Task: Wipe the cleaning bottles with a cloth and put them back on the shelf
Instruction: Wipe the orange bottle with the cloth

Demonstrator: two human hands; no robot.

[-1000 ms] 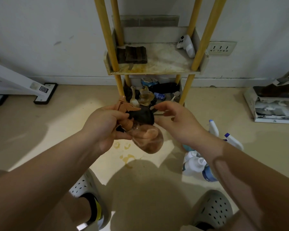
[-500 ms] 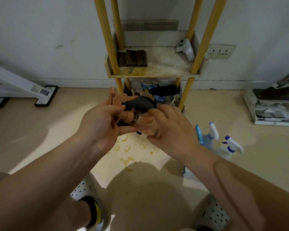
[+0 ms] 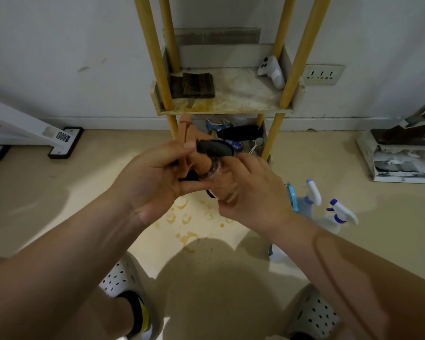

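The spray bottle [image 3: 202,163] is held mid-air, with the shelf [image 3: 226,110] at twelve o'clock. The left hand [image 3: 155,177] grips its neck with the dark cloth [image 3: 214,147], and the right hand [image 3: 250,192] wraps the body. A slip could drop it onto the floor bottles [image 3: 309,200] at four o'clock.

Both hands hold a spray bottle [image 3: 227,190] in front of the shelf [image 3: 226,109]. The left hand [image 3: 155,177] grips its orange trigger head, and the right hand [image 3: 253,192] curls round the clear body. A dark cloth [image 3: 214,147] lies over the bottle's shoulder between the hands. On the shelf's left edge sits a folded dark rag [image 3: 194,85], and at its right rear corner a white object [image 3: 271,72]. On the floor [image 3: 59,204], right of the hands, stand two white spray bottles [image 3: 313,193], and yellowish ring stains [image 3: 184,217] mark the floor below the hands.
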